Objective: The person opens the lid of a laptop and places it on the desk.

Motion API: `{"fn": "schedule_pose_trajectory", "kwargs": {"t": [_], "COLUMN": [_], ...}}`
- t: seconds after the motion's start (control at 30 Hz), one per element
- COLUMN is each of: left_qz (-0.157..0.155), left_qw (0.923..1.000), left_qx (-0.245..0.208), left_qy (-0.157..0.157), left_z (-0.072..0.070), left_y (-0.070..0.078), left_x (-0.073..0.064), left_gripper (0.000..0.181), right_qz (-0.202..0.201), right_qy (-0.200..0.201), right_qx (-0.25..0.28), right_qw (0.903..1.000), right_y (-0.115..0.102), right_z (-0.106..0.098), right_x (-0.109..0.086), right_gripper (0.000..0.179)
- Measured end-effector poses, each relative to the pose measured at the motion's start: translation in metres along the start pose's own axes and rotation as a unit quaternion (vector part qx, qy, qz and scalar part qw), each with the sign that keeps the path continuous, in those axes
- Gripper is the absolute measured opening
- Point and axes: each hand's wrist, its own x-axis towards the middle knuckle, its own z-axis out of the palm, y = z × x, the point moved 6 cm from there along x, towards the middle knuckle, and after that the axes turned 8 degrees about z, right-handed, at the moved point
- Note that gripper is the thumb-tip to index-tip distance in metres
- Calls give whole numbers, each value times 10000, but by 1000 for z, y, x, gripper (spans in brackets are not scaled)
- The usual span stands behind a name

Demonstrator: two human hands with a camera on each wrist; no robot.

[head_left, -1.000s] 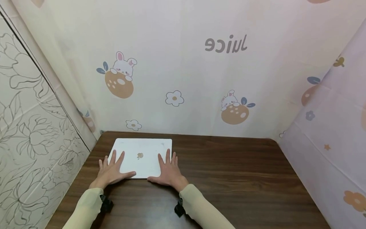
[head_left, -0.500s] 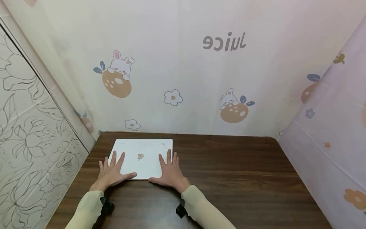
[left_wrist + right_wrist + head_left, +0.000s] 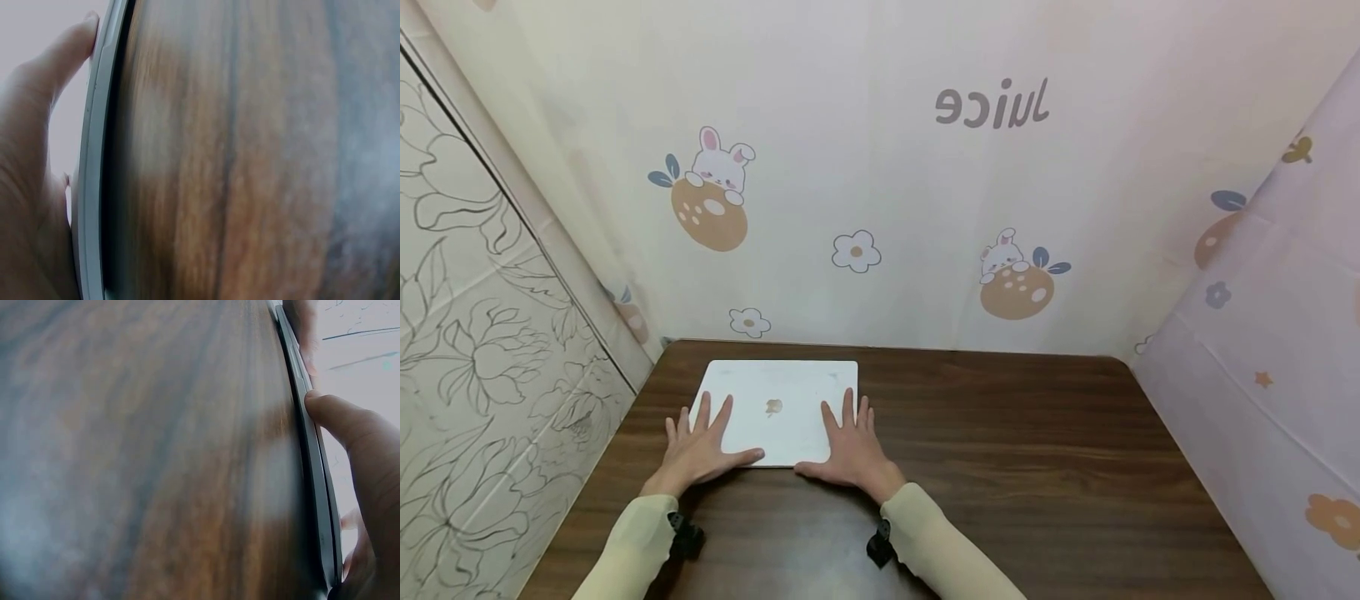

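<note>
A closed white laptop [image 3: 790, 379] with an apple logo lies flat near the back left of the table. On its left part rests my left hand [image 3: 696, 454], fingers spread and straight, outer ones reaching past the left side. My right hand [image 3: 853, 454] touches the right part in the same spread way. Both thumbs point inward along the front edge. In the left wrist view the left thumb [image 3: 65, 56] lies on the lid beside the laptop's grey edge [image 3: 94, 156]. The right wrist view has the right thumb [image 3: 337, 415] against the front edge.
The brown wooden table [image 3: 1000, 467] extends to the right and in front. A curtain with rabbit and fruit prints [image 3: 910, 192] stands behind it, with another on the right [image 3: 1277, 333]. A flower-line panel [image 3: 497, 358] borders the left. Black wrist cameras [image 3: 687, 537] sit under the sleeves.
The laptop and both hands have shifted very slightly to the right on the table. Finger positions on the lid look the same. The head view has wobbled a little.
</note>
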Motion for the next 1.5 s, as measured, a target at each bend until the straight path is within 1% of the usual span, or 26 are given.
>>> {"fn": "schedule_pose_trajectory", "kwargs": {"t": [0.13,0.5,0.67,0.9,1.1,1.23,1.4,1.5], "left_qz": [20,56,120,209,145,107,94,102], "left_qw": [10000,10000,9999,9997,9997,9997,9996,9995], "left_qx": [-33,-65,-62,-108,-176,-224,-240,-274], "left_qy": [-5,1,8,25,-81,-86,-96,-115], "left_z": [1,2,2,-1,-8,-10,-8,-7], "left_y": [3,11,9,-1,-8,-13,-15,-12], "left_x": [1,-1,2,12,20,24,26,27], "left_gripper": [125,125,124,122,125,129,133,133], "right_qz": [23,-66,-1,135,189,214,279,296], "right_qy": [-30,100,4,-31,42,61,119,126], "right_qx": [17,63,27,-116,4,109,67,116], "right_qw": [10000,9999,10000,9998,9998,9997,9995,9994], "right_y": [3,8,8,5,1,-1,1,2], "right_z": [-1,-2,-2,-5,-6,-6,-7,-8], "right_x": [-2,-6,-3,4,11,15,20,19], "right_gripper": [114,114,114,115,116,115,116,116]}}
